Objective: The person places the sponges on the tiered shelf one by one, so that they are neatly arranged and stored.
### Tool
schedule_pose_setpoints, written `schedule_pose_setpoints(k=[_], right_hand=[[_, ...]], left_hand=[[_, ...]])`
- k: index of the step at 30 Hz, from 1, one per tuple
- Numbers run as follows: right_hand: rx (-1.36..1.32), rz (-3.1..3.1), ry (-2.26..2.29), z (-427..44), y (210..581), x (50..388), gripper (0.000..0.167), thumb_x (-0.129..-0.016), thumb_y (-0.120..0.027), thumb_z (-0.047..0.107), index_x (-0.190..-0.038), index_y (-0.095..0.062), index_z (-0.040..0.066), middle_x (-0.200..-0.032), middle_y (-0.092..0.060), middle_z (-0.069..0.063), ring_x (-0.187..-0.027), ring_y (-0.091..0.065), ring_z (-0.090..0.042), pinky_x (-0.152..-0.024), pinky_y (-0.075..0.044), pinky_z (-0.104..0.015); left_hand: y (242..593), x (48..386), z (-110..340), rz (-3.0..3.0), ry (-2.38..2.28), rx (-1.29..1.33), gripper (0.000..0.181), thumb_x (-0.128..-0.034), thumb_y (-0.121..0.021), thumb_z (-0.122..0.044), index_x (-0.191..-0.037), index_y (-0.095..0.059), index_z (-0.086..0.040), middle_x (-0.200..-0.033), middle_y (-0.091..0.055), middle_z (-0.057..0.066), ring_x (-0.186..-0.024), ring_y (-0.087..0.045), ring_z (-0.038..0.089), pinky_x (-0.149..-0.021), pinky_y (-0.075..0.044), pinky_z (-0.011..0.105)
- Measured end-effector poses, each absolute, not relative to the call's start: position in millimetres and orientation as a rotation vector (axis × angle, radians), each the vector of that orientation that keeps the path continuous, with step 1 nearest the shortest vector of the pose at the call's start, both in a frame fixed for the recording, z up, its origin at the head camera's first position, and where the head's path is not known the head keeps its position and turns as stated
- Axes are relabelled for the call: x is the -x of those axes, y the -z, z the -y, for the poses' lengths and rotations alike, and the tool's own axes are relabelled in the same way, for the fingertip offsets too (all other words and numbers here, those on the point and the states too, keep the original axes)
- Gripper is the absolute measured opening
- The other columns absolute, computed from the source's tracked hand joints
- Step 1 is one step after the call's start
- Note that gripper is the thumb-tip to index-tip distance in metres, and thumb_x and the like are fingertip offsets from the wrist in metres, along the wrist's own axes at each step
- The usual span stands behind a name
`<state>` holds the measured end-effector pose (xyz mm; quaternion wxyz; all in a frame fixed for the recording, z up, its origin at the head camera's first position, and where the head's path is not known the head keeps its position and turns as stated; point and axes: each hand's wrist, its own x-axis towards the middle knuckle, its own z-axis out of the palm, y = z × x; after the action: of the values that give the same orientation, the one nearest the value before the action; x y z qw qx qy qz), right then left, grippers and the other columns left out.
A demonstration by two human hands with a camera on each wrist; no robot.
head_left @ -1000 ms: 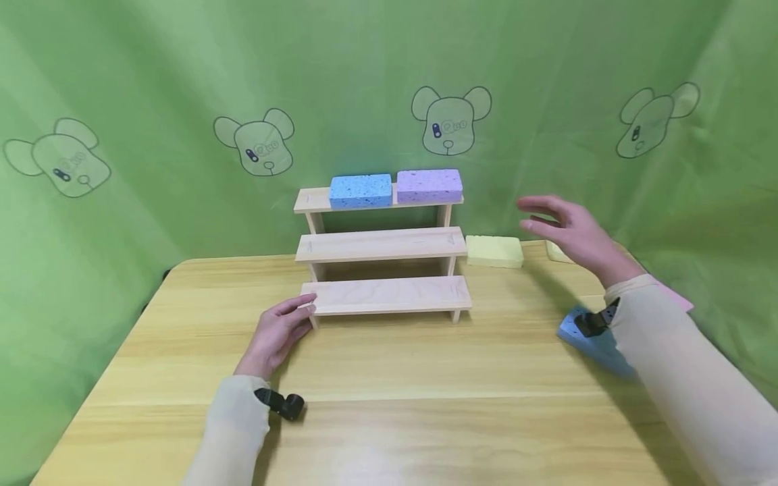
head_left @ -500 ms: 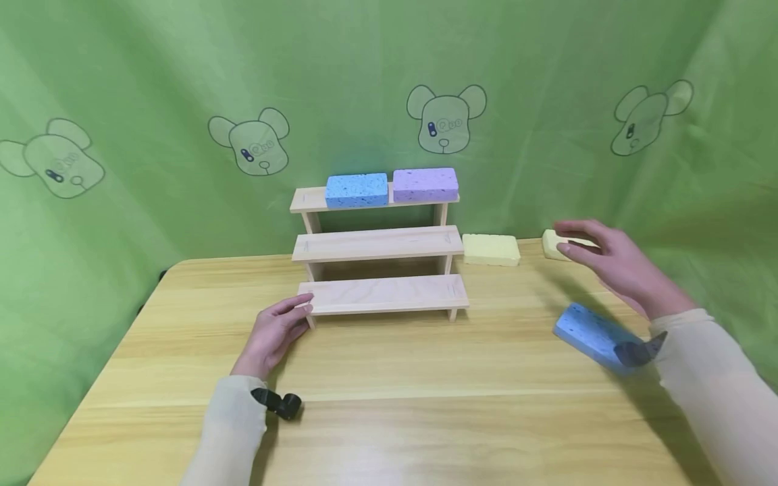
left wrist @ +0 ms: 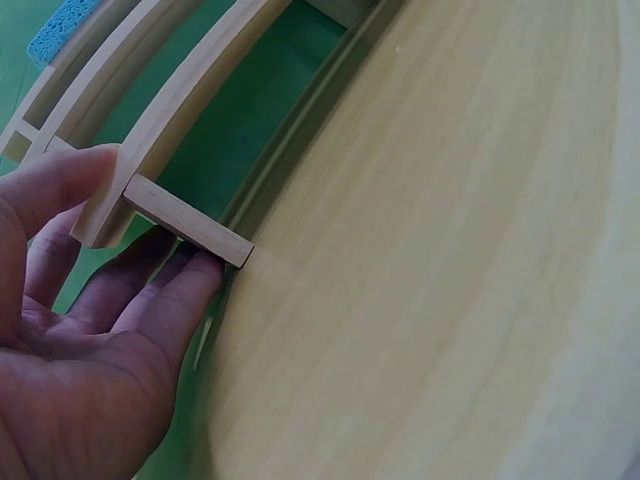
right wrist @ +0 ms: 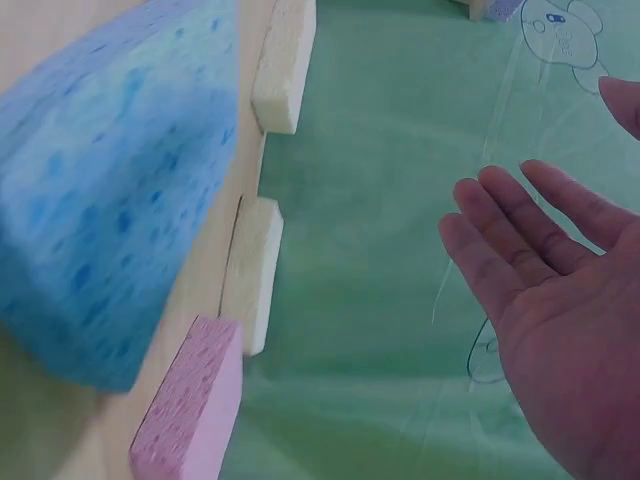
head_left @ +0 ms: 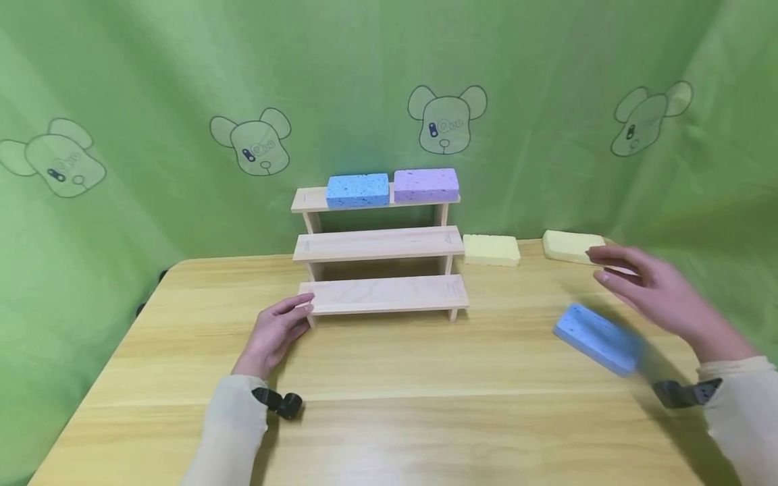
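My left hand (head_left: 273, 337) holds the lower left end of a three-tier wooden shelf stand (head_left: 383, 295). In the left wrist view the thumb lies on the lowest board, and the fingers are by the leg below. A blue sponge (head_left: 357, 190) and a purple sponge (head_left: 425, 185) sit side by side on the top tier. My right hand (head_left: 662, 290) hovers with nothing in it, fingers loosely extended. Below and left of it, another blue sponge (head_left: 598, 337) lies slanted on the table. A pink sponge (right wrist: 190, 405) shows in the right wrist view, but the head view hides it.
A yellow sponge (head_left: 491, 250) lies right of the stand, and a second yellow sponge (head_left: 568, 246) lies farther right along the table's back edge. Behind the wooden table (head_left: 425, 418) hangs a green curtain (head_left: 352, 81) printed with bear heads.
My right hand has moved right and down, from beyond the near yellow sponge to right of the blue sponge on the table. My left hand has stayed on the stand.
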<state>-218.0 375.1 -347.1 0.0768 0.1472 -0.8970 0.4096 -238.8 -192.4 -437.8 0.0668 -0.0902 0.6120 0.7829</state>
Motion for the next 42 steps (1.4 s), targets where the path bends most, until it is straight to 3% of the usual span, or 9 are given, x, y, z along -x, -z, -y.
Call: schedule_pose_setpoints(k=[18,23,27,30,33,36,38,40,42], right_hand=[[-0.431,2.704,-1.145,-408.3,380.8,176.1,0.046,-0.095,-0.064,0.003,-0.137,-0.049,-0.005,-0.13,-0.05,0.015,-0.112,-0.045,0.014,-0.087,-0.038,-0.002],[-0.362,2.79,-1.073,-418.4,388.0,169.0,0.053,-0.097,-0.064,0.013,-0.144,-0.043,-0.001,-0.139,-0.045,0.008,-0.111,-0.038,0.017,-0.086,-0.034,0.0],[-0.273,2.898,-0.986,-423.8,391.4,164.3,0.064,-0.097,-0.065,0.025,-0.149,-0.037,0.002,-0.148,-0.041,-0.013,-0.132,-0.042,-0.022,-0.084,-0.026,0.003],[-0.249,2.934,-0.953,-425.0,393.8,161.1,0.069,-0.096,-0.065,0.029,-0.151,-0.033,0.002,-0.147,-0.036,-0.029,-0.121,-0.038,-0.059,-0.09,-0.018,0.002],[-0.253,2.937,-0.947,-426.5,398.0,157.3,0.073,-0.096,-0.066,0.028,-0.153,-0.029,0.002,-0.149,-0.032,-0.03,-0.118,-0.036,-0.064,-0.093,-0.012,0.001],[-0.261,2.944,-0.948,-429.5,403.5,156.4,0.076,-0.095,-0.068,0.027,-0.154,-0.026,0.003,-0.15,-0.029,-0.032,-0.117,-0.034,-0.067,-0.115,-0.019,-0.031],[-0.264,2.957,-0.957,-431.0,407.2,157.0,0.077,-0.094,-0.069,0.026,-0.154,-0.026,0.001,-0.15,-0.027,-0.033,-0.116,-0.033,-0.068,-0.111,-0.02,-0.061],[-0.273,2.97,-0.95,-431.5,410.3,158.3,0.077,-0.093,-0.069,0.026,-0.151,-0.028,-0.003,-0.147,-0.028,-0.037,-0.116,-0.032,-0.068,-0.098,-0.015,-0.078],[-0.288,2.976,-0.94,-430.9,412.2,158.8,0.074,-0.093,-0.07,0.026,-0.148,-0.032,-0.006,-0.146,-0.028,-0.039,-0.116,-0.032,-0.067,-0.099,-0.014,-0.078]], left_hand=[[437.8,239.2,193.0,-1.851,-2.354,0.282,0.043,-0.0918,-0.066,-0.001,-0.133,-0.056,0.006,-0.144,-0.046,0.012,-0.111,-0.059,0.02,-0.098,-0.05,0.035],[437.8,239.3,193.5,-1.861,-2.35,0.286,0.043,-0.0917,-0.066,-0.001,-0.133,-0.056,0.005,-0.144,-0.046,0.012,-0.112,-0.059,0.02,-0.099,-0.049,0.035],[438.3,239.5,193.6,-1.869,-2.339,0.279,0.044,-0.0923,-0.066,-0.003,-0.134,-0.055,0.006,-0.144,-0.046,0.012,-0.114,-0.058,0.02,-0.1,-0.048,0.035],[438.6,238.9,193.6,-1.87,-2.338,0.278,0.045,-0.0922,-0.067,-0.003,-0.134,-0.055,0.006,-0.144,-0.046,0.012,-0.114,-0.058,0.02,-0.1,-0.048,0.035],[438.5,239.3,192.6,-1.861,-2.347,0.279,0.045,-0.0917,-0.067,-0.003,-0.134,-0.055,0.005,-0.143,-0.046,0.011,-0.115,-0.057,0.021,-0.099,-0.048,0.035],[438.3,240.3,191.4,-1.858,-2.352,0.273,0.045,-0.0915,-0.067,-0.003,-0.134,-0.055,0.006,-0.144,-0.046,0.011,-0.114,-0.058,0.02,-0.099,-0.049,0.035],[438.1,240.2,191.3,-1.862,-2.351,0.268,0.044,-0.0915,-0.067,-0.003,-0.133,-0.056,0.005,-0.144,-0.045,0.012,-0.114,-0.057,0.02,-0.099,-0.049,0.034],[438.1,239.7,191.6,-1.867,-2.349,0.272,0.043,-0.0916,-0.067,-0.003,-0.133,-0.057,0.004,-0.144,-0.045,0.012,-0.114,-0.058,0.02,-0.099,-0.049,0.034],[438.1,238.9,192.2,-1.866,-2.352,0.282,0.041,-0.0913,-0.068,-0.003,-0.131,-0.059,0.003,-0.144,-0.046,0.011,-0.114,-0.057,0.02,-0.099,-0.049,0.034]])
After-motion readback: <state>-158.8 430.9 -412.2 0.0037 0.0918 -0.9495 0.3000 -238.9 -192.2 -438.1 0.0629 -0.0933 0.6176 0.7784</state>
